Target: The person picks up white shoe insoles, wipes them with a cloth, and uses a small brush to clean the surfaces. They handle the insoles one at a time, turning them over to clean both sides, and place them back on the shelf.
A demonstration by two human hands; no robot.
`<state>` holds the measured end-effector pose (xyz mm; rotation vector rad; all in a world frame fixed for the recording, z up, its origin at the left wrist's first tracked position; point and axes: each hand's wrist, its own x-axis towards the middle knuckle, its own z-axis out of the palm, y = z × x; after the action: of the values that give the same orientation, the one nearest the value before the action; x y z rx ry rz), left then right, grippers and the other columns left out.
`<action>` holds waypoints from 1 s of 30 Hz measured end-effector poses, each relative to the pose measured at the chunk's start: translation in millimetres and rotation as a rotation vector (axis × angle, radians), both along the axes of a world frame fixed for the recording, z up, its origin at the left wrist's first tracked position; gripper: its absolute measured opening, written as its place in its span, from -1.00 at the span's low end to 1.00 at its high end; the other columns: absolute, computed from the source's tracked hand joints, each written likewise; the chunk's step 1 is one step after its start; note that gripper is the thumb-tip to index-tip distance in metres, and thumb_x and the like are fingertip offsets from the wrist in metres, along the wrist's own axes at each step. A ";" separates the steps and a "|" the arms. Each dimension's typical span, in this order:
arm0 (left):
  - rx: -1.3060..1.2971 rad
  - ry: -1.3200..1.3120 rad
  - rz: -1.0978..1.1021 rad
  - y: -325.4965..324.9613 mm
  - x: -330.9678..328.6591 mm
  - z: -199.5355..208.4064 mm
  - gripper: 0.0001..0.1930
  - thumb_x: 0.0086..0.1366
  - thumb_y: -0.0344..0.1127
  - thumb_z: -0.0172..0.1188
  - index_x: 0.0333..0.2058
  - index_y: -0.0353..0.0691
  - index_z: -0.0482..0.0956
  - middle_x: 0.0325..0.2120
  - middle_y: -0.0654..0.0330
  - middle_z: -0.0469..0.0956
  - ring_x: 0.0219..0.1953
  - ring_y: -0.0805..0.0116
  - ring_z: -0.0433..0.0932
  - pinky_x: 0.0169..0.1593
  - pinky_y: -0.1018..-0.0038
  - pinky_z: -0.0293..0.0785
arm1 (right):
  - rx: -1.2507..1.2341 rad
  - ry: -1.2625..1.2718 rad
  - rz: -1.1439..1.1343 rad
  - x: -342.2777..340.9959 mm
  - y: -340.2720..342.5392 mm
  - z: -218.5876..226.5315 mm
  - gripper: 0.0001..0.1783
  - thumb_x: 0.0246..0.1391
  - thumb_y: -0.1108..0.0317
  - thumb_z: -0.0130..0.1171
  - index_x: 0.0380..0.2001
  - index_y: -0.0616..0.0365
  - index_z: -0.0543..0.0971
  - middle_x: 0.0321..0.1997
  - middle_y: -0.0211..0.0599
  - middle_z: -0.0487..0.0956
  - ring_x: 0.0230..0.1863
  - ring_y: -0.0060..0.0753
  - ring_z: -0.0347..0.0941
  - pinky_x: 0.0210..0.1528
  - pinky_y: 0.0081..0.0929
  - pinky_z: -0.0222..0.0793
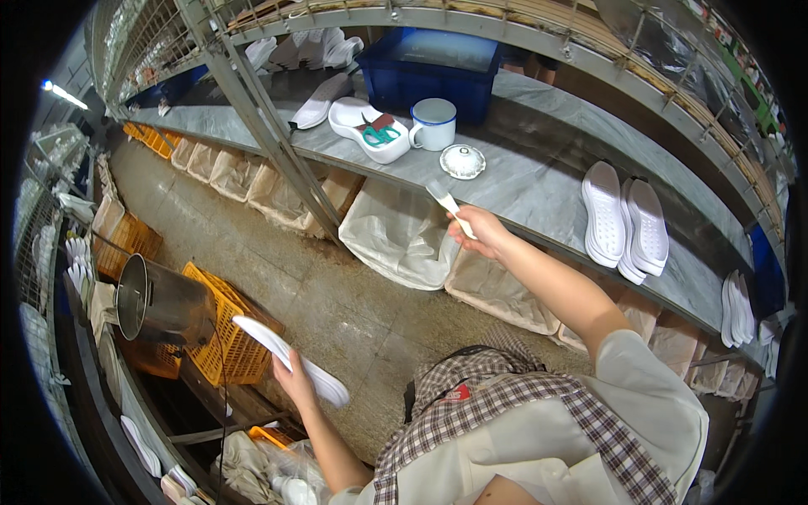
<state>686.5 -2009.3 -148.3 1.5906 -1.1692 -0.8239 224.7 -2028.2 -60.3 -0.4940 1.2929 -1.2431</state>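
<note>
My left hand (296, 387) grips a white shoe sole (268, 339) by its edge, out over the floor on the left. In my right hand (481, 233) is a small white brush (444, 199), its head pointing toward the grey worktop (522, 181). Just beyond the brush lies a round white pot lid (463, 162) with a patterned rim. Behind it stands a white enamel mug (438, 126) with a blue rim. Green-handled scissors (381, 135) rest in an upturned white sole (390, 154) beside the mug.
A deep blue tub (427, 80) stands at the worktop's back. White soles (604, 215) lie farther right. Lined baskets (396, 240) sit below the worktop's front edge. On my left are a metal bucket (172, 303) and a yellow crate (240, 337). A steel post (269, 122) rises ahead.
</note>
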 end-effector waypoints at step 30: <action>-0.077 1.232 -0.397 25.0 -81.0 87.8 -0.43 0.20 -0.06 0.03 0.09 -0.30 0.20 -0.07 -0.02 0.44 -0.06 0.07 0.48 0.04 0.18 0.42 | 0.091 -0.021 -0.104 -60.1 -134.5 -6.7 -0.49 -0.05 0.50 0.08 0.01 0.24 0.20 0.01 -0.01 0.21 -0.19 -0.08 0.40 -0.29 -0.20 0.56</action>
<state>605.5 -1984.3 -60.5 0.5061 -0.5502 -1.6447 164.6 -2162.7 -66.9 -0.3510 1.3653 -1.2658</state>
